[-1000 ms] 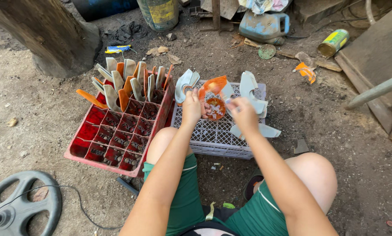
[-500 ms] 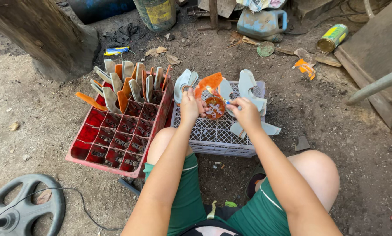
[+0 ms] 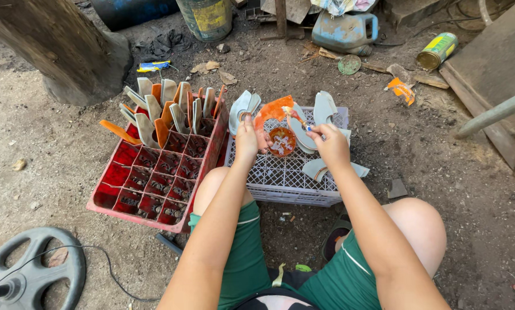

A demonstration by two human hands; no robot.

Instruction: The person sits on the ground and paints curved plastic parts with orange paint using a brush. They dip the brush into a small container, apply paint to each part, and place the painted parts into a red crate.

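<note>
Head view: over the white crate (image 3: 292, 183), my left hand (image 3: 247, 140) steadies a small orange-smeared dish (image 3: 282, 142) while my right hand (image 3: 331, 143) pinches a brush (image 3: 299, 117), painting grey curved pieces (image 3: 320, 109) seemingly underway; next, a steady dip.

A small round orange dish (image 3: 282, 142) sits at frame centre on a white lattice crate (image 3: 286, 178), its inside smeared whitish. The left hand (image 3: 247, 139) pinches its left rim; the right hand (image 3: 332, 143) holds a thin tool (too small to identify) just above it.
</note>
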